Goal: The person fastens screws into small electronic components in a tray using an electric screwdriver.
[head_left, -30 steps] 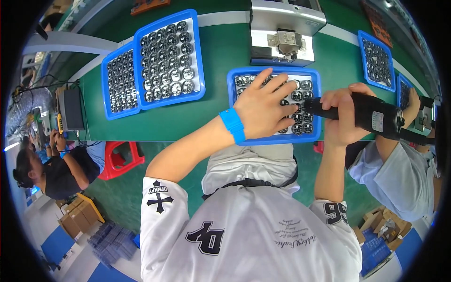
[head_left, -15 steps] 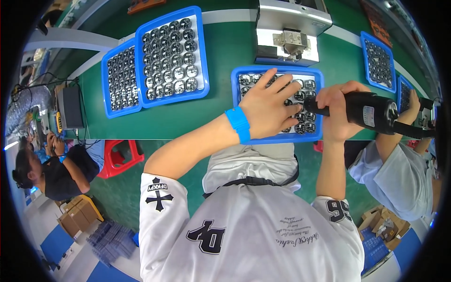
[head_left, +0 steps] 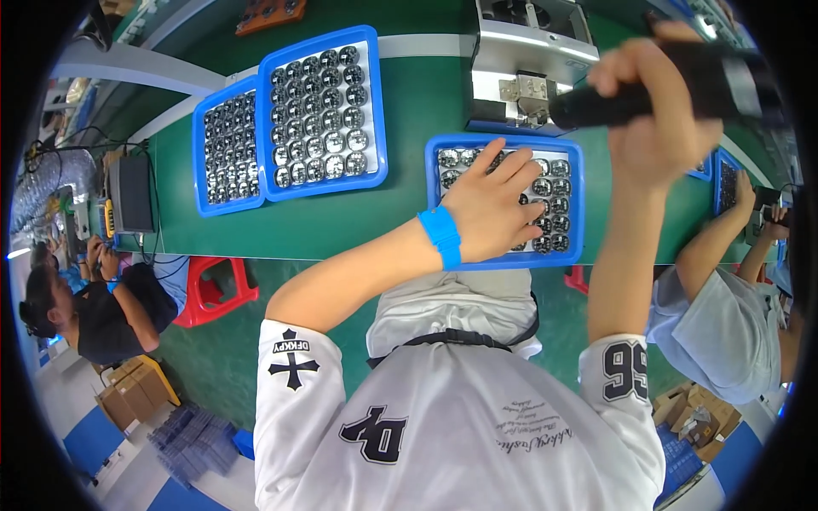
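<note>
My right hand [head_left: 654, 119], blurred by motion, is closed round a black electric screwdriver [head_left: 711, 81]. The tool lies nearly level, and its tip appears right beside the small metal block [head_left: 526, 90] on the front of a box-shaped metal machine [head_left: 503, 66], which looks like a screw feeder. Whether they touch I cannot tell. My left hand [head_left: 490, 211], with a blue band at the wrist, lies spread over the near blue tray [head_left: 578, 200]. Beneath its fingers are rows of shiny, dark round parts [head_left: 559, 187], some hidden by the palm.
Two blue trays [head_left: 382, 111] of similar round parts overlap at the left on the green table [head_left: 409, 85]. A dark box [head_left: 132, 196] with cables stands at the far left. Co-workers [head_left: 128, 298] sit left and right [head_left: 716, 315]. A red stool [head_left: 213, 289] is below the table edge.
My right hand has lifted the screwdriver off the parts in the near tray and carried it up and away to the machine's metal block. My left hand stays spread over the tray.
</note>
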The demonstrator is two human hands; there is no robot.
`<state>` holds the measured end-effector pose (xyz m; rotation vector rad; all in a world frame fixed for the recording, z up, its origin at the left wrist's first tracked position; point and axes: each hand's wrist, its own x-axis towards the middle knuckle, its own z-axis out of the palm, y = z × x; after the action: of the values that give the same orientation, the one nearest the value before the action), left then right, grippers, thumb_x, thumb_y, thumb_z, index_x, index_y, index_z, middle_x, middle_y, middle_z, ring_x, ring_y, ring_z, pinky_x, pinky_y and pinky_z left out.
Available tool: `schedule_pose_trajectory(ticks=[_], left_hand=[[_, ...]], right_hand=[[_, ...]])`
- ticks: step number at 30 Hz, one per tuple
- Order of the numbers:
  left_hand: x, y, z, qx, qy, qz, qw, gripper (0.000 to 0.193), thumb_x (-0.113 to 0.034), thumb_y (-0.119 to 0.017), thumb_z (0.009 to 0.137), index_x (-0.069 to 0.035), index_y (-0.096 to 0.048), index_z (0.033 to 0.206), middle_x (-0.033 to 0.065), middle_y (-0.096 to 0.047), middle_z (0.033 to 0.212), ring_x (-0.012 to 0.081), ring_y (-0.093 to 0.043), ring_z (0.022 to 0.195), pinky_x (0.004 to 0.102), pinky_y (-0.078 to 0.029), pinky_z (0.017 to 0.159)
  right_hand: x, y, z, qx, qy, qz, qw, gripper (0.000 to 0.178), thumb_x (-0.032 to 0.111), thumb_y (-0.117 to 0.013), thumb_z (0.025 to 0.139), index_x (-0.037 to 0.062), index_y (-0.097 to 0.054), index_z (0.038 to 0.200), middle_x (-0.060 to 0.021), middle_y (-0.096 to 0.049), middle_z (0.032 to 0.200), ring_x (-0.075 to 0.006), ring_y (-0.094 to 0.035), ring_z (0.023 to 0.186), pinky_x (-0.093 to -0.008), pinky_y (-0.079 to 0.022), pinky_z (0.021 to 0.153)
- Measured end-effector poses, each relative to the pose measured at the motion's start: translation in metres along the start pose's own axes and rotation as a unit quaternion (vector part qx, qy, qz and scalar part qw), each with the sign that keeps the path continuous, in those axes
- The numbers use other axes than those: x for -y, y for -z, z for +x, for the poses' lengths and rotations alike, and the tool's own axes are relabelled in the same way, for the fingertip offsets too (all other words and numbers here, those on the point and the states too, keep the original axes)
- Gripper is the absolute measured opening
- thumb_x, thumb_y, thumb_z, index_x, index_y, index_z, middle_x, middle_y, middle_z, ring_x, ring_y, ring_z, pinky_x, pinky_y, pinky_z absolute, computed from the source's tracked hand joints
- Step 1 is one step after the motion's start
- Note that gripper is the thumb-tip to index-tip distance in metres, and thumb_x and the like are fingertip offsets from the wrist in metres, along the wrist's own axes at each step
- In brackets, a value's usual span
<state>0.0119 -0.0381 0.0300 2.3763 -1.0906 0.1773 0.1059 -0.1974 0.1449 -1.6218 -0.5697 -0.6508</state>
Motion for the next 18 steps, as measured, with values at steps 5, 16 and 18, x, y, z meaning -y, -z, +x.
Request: schedule_pose_trajectory(ticks=[5,16,18], left_hand=[[0.001,-0.002,-0.004,-0.008,0.014,-0.012,1.0,0.03,-0.041,-0.073,0.089,-0.019,-0.081,0.108,0.0138,-0.058,0.132,0.0335,-0.045,0.139,0.0583,-0.028,0.12],[0.001,-0.002,-0.002,-0.004,0.016,-0.03,0.999,0.03,-0.04,-0.072,0.089,-0.019,-0.081,0.109,0.0139,-0.057,0.134,0.0338,-0.043,0.14,0.0589,-0.026,0.121],[0.001,-0.002,-0.002,-0.002,0.025,-0.025,0.999,0.03,-0.04,-0.072,0.089,-0.019,-0.08,0.109,0.0143,-0.057,0.134,0.0341,-0.044,0.139,0.0592,-0.026,0.121]], right_hand=[[0.021,-0.051,0.018,-0.11,-0.201,0.107,0.967,0.02,-0.003,-0.062,0.085,-0.0026,-0.054,0.103,-0.0081,-0.058,0.067,-0.0184,-0.058,0.051,-0.0306,-0.048,0.051],[0.004,-0.019,0.0,-0.077,-0.074,0.183,0.977,0.025,-0.01,-0.059,0.085,-0.0113,-0.059,0.11,-0.0152,-0.058,0.068,-0.0241,-0.058,0.055,-0.0358,-0.05,0.056],[-0.003,-0.022,0.009,-0.074,-0.066,0.179,0.979,0.024,-0.008,-0.062,0.085,-0.0104,-0.06,0.109,-0.0152,-0.059,0.069,-0.0241,-0.059,0.056,-0.0354,-0.05,0.056]])
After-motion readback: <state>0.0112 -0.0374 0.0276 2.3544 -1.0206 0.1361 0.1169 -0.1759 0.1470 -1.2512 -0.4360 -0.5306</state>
